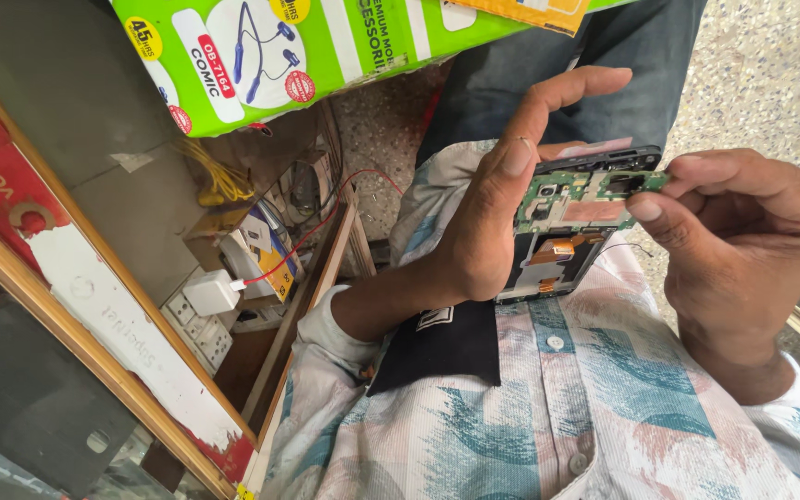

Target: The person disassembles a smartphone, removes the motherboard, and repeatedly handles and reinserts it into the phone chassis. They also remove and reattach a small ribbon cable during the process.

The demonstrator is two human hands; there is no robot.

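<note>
An opened mobile phone [562, 243] with its back cover off shows a green circuit board [578, 193] and an orange flex cable. My left hand [502, 204] grips the phone from its left side, thumb pressed on the board's edge, fingers stretched above. My right hand [743, 231] pinches the right end of the green board between thumb and fingertips. The phone is held above my patterned shirt [557, 407].
A green product box [326, 46] lies at the top. A wooden-framed counter [141, 370] runs down the left. A white charger [210, 293] with a red wire sits on a socket strip, among yellow cables and small boxes. Speckled floor at top right.
</note>
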